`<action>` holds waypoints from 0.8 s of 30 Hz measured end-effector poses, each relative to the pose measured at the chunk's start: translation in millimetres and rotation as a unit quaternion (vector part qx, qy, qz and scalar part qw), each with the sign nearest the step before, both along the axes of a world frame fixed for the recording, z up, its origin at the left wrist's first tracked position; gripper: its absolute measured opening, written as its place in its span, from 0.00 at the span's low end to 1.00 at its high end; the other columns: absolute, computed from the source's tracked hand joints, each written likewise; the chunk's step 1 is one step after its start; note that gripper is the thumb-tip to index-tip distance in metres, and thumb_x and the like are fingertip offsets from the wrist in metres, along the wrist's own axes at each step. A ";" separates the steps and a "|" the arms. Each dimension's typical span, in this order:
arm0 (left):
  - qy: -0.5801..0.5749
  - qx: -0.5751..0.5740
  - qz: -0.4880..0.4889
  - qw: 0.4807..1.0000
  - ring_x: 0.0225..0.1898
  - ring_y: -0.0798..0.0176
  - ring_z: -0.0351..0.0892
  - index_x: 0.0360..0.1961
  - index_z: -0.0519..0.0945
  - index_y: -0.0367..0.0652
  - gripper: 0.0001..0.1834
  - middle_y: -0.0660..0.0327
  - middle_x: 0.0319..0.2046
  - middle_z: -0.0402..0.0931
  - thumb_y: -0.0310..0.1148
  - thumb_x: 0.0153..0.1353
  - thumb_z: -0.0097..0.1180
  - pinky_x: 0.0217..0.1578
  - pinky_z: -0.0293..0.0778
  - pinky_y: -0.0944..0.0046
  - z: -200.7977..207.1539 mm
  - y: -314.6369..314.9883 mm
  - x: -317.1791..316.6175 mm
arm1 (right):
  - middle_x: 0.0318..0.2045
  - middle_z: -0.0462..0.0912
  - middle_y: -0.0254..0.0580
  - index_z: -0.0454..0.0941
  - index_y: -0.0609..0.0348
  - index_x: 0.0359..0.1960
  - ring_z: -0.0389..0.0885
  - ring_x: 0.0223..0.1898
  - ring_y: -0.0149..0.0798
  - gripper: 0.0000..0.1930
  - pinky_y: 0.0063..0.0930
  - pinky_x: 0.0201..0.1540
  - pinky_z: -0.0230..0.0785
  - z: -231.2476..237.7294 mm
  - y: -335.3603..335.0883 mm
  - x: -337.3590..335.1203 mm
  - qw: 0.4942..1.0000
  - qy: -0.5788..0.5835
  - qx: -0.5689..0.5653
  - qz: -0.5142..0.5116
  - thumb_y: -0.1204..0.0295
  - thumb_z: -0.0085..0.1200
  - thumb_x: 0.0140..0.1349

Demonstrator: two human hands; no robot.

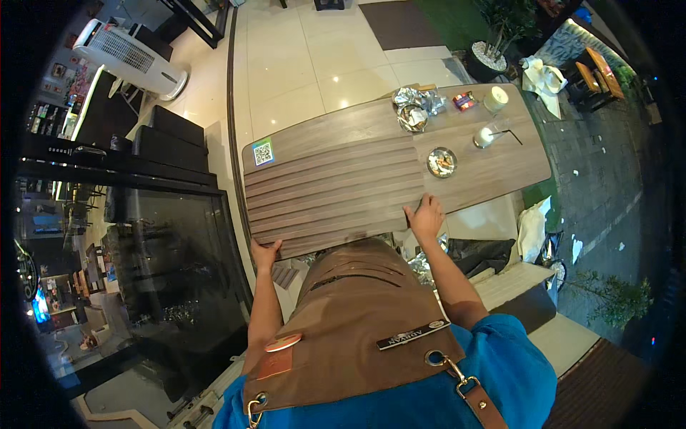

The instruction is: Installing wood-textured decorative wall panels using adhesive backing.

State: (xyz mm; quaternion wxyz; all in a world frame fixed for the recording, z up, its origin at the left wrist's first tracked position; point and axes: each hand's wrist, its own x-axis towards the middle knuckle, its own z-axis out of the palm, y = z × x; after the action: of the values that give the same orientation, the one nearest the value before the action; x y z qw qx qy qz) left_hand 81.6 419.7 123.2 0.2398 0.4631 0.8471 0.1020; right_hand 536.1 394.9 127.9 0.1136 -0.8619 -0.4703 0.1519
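On the long brown wooden table lies a wide brown panel with raised parallel ribs. My left hand grips its near left corner, the thumb along the edge. At the near right corner my right hand holds the panel too, fingers over its edge. What the fingers do below the edge is hidden. To the right of the panel, a round ashtray holds cigarette butts. Behind it are crumpled silver foil, a red pack, a pale-filled cup and a glass beside a black straw.
A small square code sign lies at the table's far left corner. Dark glass doors stand close on my left. A white air cooler is at the far left, a potted plant at the far right. Dark bags lie below the table.
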 end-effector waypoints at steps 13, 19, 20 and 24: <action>-0.155 0.208 0.176 0.950 0.45 0.54 0.79 0.57 0.71 0.36 0.31 0.51 0.45 0.79 0.25 0.51 0.68 0.44 0.75 0.58 -8.8 -1.7 -44.0 | 0.29 0.80 0.43 0.76 0.61 0.48 0.79 0.32 0.41 0.22 0.32 0.40 0.71 -0.6 2.9 30.9 0.937 0.266 0.207 -0.090 0.76 0.65 0.49; -0.468 0.097 0.170 0.862 0.29 0.70 0.73 0.48 0.72 0.49 0.17 0.70 0.31 0.77 0.25 0.57 0.59 0.25 0.65 0.69 40.9 -17.0 -74.5 | 0.35 0.81 0.33 0.73 0.61 0.50 0.75 0.39 0.25 0.15 0.20 0.42 0.68 66.9 6.7 35.0 0.832 0.479 0.271 -0.075 0.77 0.57 0.62; -0.455 0.098 0.183 0.866 0.29 0.70 0.73 0.48 0.72 0.49 0.17 0.70 0.31 0.77 0.25 0.57 0.59 0.25 0.65 0.69 47.7 -20.7 -75.9 | 0.35 0.81 0.33 0.73 0.61 0.50 0.75 0.39 0.25 0.15 0.20 0.42 0.68 86.0 5.2 32.9 0.829 0.485 0.270 -0.061 0.77 0.57 0.62; -0.490 0.110 0.160 0.850 0.38 0.71 0.74 0.50 0.69 0.49 0.19 0.71 0.44 0.75 0.24 0.59 0.57 0.29 0.66 0.69 59.7 -37.3 -72.3 | 0.42 0.82 0.40 0.69 0.60 0.54 0.77 0.42 0.27 0.17 0.21 0.46 0.69 169.3 -9.8 19.2 0.753 0.600 0.268 0.029 0.80 0.53 0.64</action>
State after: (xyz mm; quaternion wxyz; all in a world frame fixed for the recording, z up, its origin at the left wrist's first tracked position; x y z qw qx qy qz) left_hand 9.3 382.4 182.8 0.5516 0.2343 0.6652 0.4454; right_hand 555.3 385.1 297.2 0.5943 -0.5143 -0.3515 0.5086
